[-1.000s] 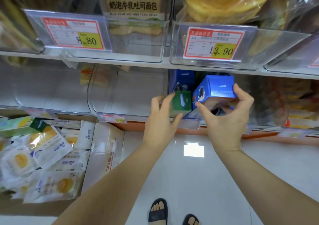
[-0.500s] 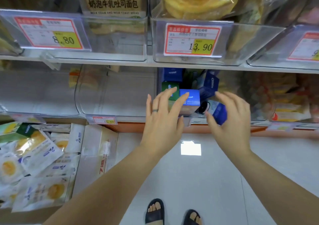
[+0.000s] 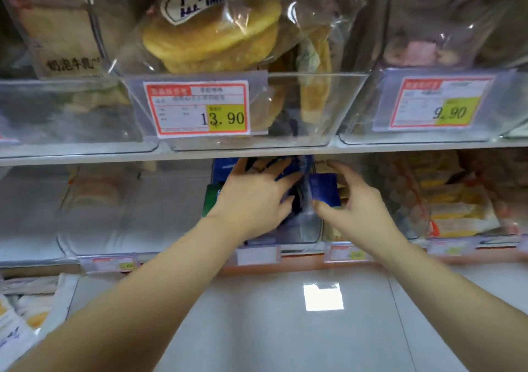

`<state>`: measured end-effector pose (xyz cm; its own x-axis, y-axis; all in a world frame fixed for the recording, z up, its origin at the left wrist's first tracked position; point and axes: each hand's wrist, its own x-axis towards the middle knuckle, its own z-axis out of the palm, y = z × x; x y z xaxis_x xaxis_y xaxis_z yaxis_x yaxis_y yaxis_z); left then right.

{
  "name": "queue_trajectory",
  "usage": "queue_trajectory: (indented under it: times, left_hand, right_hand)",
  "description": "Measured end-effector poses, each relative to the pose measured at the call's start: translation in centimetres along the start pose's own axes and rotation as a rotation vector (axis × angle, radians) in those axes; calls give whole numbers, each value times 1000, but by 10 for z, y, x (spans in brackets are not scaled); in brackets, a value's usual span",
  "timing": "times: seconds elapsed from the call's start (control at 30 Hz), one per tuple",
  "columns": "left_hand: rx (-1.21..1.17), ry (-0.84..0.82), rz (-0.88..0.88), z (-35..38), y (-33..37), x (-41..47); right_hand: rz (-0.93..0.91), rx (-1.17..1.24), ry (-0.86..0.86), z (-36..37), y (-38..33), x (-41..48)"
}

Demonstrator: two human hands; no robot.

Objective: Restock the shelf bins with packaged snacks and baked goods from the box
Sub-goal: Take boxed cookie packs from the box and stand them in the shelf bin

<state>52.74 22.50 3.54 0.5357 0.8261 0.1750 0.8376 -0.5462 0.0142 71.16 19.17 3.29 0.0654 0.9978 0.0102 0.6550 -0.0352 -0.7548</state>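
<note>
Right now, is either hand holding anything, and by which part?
Right hand seems to pinch a small blue cardboard box, thumb at its bottom edge. Left hand lies flat, holding nothing.

A white shelf (image 3: 257,153) carries clear plastic bins (image 3: 347,100) side by side, price tags (image 3: 197,108) on their fronts.

Price card, centre (image 3: 197,108): white, red border, yellow patch reading 13.90; sits in a clear holder on the upper tier, roughly square to the camera.
Price card, right (image 3: 437,104): same pattern, reads 9.90; tilted, its left end lower.
Lower rail labels (image 3: 257,254): small cards in a row along the front edge; blurred, print unreadable.
Orange strip (image 3: 300,266): runs just under the lower rail.
Floor (image 3: 257,328): pale grey, glossy tile; thin joint line on the right side.
Light glare (image 3: 323,296): bright white rectangle on the floor, below the orange strip.
</note>
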Motion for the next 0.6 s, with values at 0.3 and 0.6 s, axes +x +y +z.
queue_trajectory:
  times: [0.3,0.6]
  left_hand:
    - [-5,169,-90,18,-24,7]
    - [-41,121,-132,17,-18,2]
  right_hand:
    - [-222,-44,20,27,21,33]
    - [-390,-267,130,42,21,13]
